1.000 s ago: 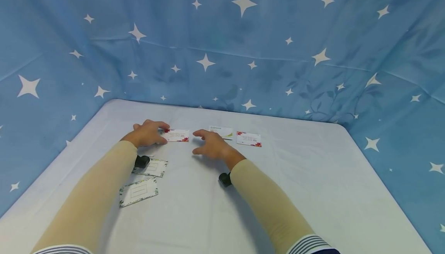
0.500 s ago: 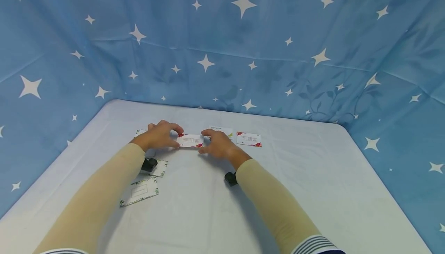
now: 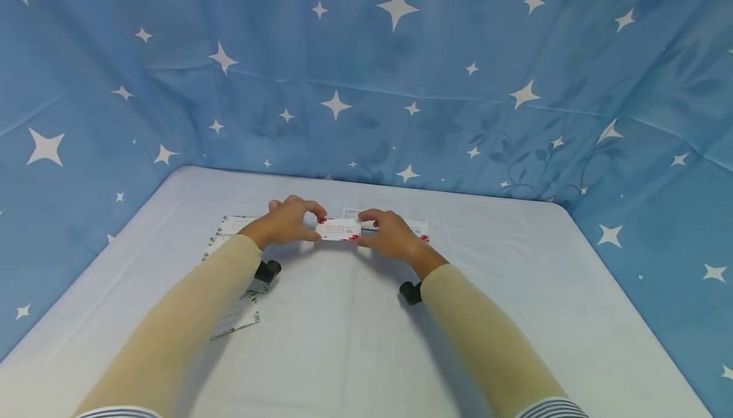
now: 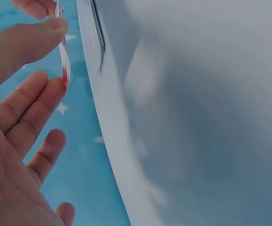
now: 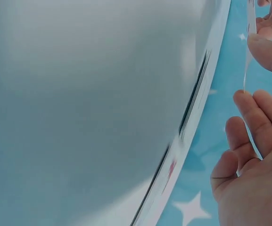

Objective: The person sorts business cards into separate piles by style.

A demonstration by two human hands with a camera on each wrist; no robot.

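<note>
Between both hands a white business card [image 3: 339,229] with red floral corners is held up over the table. At its left end my left hand [image 3: 286,221] pinches it; at the right end my right hand [image 3: 392,236] does the same. Seen nearly edge-on in the left wrist view, the card [image 4: 64,61] sits between thumb and fingertips, with the other fingers spread loosely. The right wrist view shows the card [image 5: 249,54] bowed slightly between thumb and fingertips. Partly hidden behind the right hand lie a white and green card [image 3: 350,213] and another red-flowered card [image 3: 420,228].
On the white table [image 3: 321,341], leaf-bordered cards lie at the left, one at the back [image 3: 233,224] and one nearer [image 3: 239,317], partly covered by the left arm. A blue star-patterned curtain [image 3: 366,74] hangs behind the table.
The left hand has brought the red-flowered card rightward, and the right hand has taken its other end. Both hands have shifted right with it, and the card now faces the head camera more upright.
</note>
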